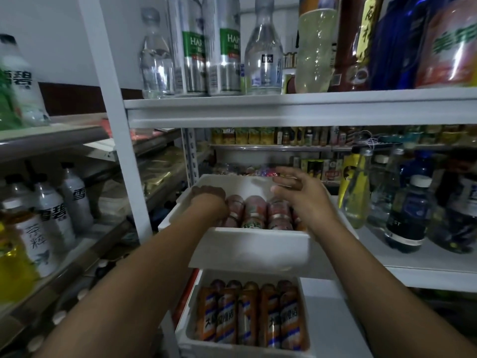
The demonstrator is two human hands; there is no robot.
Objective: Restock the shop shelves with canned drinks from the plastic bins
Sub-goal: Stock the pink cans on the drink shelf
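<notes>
A white plastic bin (247, 251) sits on the middle shelf and holds several pink cans (254, 210) lying on their sides. My left hand (210, 200) reaches into the bin's left side, its fingers curled down over the leftmost pink can. My right hand (296, 189) hovers over the bin's right side with fingers spread and relaxed, holding nothing. Below it a second white bin (188, 339) holds several orange cans (247, 316) standing packed together.
The white shelf above (296, 109) carries tall silver cans (222, 45), clear bottles and coloured packs. Bottles (407, 215) stand on the shelf right of the bin. A grey rack on the left (49, 140) holds white and yellow bottles. A white upright post (121, 140) separates them.
</notes>
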